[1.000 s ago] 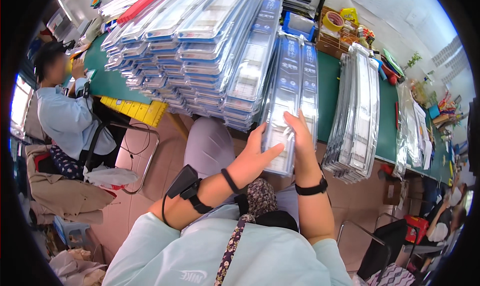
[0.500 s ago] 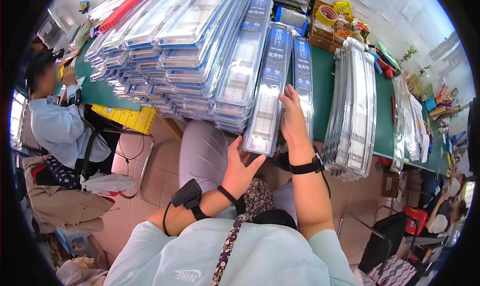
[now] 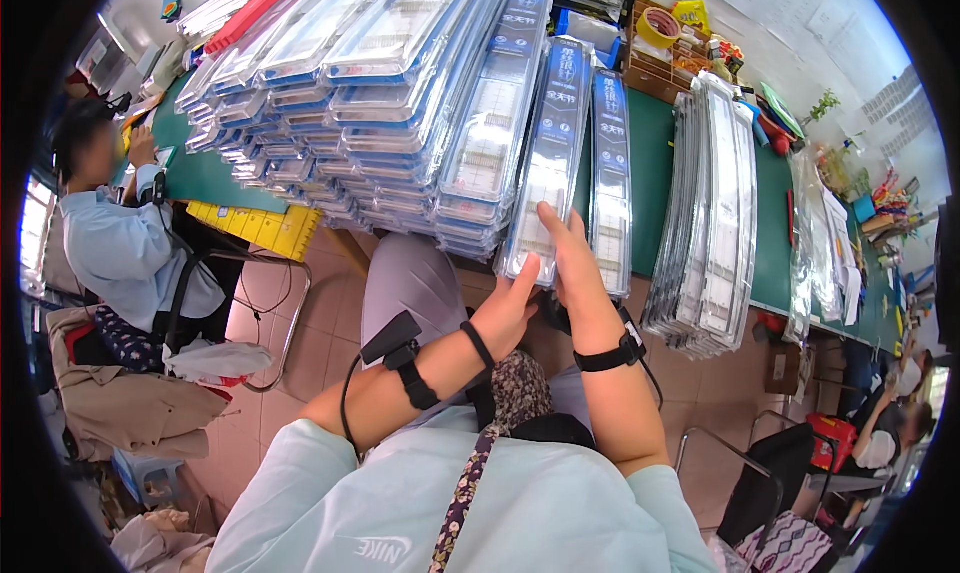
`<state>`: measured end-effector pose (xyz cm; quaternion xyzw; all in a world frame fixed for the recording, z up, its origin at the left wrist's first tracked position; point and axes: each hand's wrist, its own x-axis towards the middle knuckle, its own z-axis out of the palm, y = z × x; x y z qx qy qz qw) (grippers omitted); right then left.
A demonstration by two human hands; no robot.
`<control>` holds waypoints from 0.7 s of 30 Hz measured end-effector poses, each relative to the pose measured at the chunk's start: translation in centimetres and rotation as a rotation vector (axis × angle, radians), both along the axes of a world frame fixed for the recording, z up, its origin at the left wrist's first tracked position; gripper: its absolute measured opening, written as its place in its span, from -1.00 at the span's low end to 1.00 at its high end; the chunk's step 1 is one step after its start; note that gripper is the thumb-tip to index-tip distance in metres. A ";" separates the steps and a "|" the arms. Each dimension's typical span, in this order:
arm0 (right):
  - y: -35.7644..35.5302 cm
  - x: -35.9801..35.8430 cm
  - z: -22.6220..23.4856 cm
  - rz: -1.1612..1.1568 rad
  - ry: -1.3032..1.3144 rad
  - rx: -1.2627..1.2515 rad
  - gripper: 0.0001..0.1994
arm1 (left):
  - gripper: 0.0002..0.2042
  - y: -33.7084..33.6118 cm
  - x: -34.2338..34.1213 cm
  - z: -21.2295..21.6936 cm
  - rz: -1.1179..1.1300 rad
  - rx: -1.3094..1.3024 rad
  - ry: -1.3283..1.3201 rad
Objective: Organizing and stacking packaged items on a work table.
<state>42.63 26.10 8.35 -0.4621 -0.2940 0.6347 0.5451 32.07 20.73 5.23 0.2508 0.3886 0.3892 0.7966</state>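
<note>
A long, narrow clear plastic package (image 3: 550, 143) with a blue printed upper part lies at the table's near edge, its near end overhanging. My left hand (image 3: 507, 318) closes round that near end, thumb on top and the other fingers hidden below. At the right edge of the same package, my right hand (image 3: 577, 263) grips with its fingertips over the top face. Just right of it lies a second blue-topped package (image 3: 610, 163). A tall stack of similar packages (image 3: 480, 163) stands close on the left.
Further right on the green table (image 3: 655, 143) stands another stack of clear packages (image 3: 705, 213). A wooden organizer (image 3: 650, 78) with yellow tape (image 3: 658, 26) sits at the back. A red strip (image 3: 258, 11) tops the left stack. At far left sits a person (image 3: 140, 233) by a yellow box (image 3: 250, 228).
My left hand has moved up and right and closed on the package's near end. The right hand's fingers have shifted down and left onto it. The package has moved slightly away and right.
</note>
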 end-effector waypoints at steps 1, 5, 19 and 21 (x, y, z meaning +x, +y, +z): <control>0.2 0.2 -0.4 0.002 -0.011 -0.010 -0.23 | -0.34 0.2 0.3 0.5 0.021 0.027 0.007; 0.7 0.8 0.6 -0.011 -0.020 -0.024 -0.30 | -0.25 1.5 1.4 0.4 0.008 0.015 0.075; -4.3 -0.9 6.4 -0.058 -0.314 0.516 -0.52 | -0.42 -1.6 -5.3 1.4 0.325 0.443 0.734; -4.6 -1.7 7.3 -0.002 -0.226 0.439 -0.53 | -0.46 -1.8 -6.1 3.4 0.406 0.544 0.796</control>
